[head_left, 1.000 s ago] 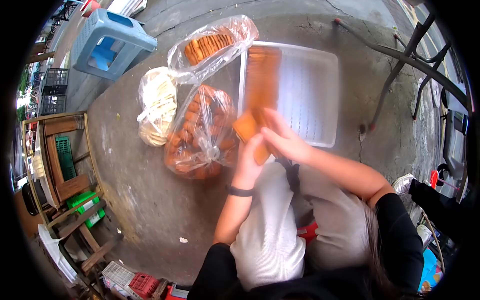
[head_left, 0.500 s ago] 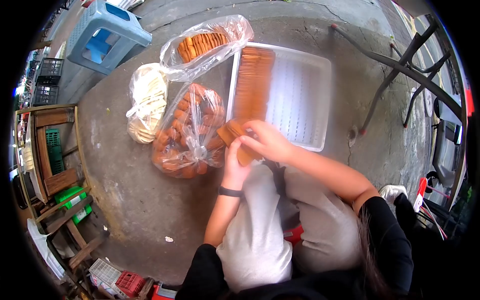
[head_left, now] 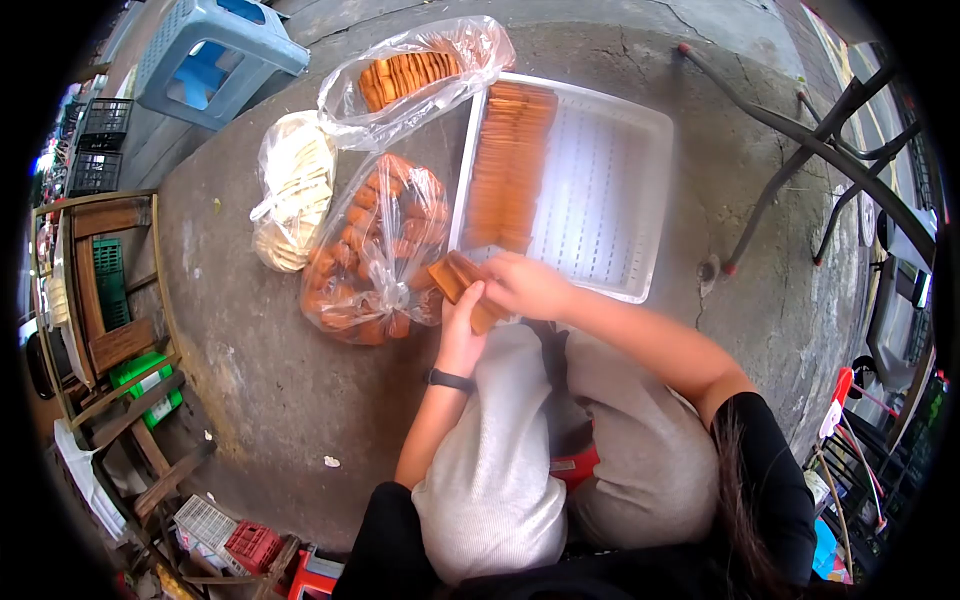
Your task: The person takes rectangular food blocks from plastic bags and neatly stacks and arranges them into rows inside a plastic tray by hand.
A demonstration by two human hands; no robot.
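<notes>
Above my knees, my left hand (head_left: 462,330) is closed around a few flat brown slices (head_left: 452,278) that look like dried tofu. My right hand (head_left: 528,288) has its fingers pinched at the right side of these slices; its fingertips are partly hidden. Just beyond my hands stands a white plastic crate (head_left: 590,180), with a long row of similar brown slices (head_left: 508,165) standing along its left side. To the left of my hands lies a knotted clear bag (head_left: 392,298) of reddish-brown pieces.
Behind that bag is an open clear bag (head_left: 490,55) with more brown slices. A bag of pale flat rounds (head_left: 297,195) lies at the left. A blue stool (head_left: 205,65) is at the far left, and dark metal legs (head_left: 760,190) stand at the right.
My right hand has drawn slightly down and right, and its fingers are more closed at the slices. My left hand keeps its hold. The whole view has shifted slightly.
</notes>
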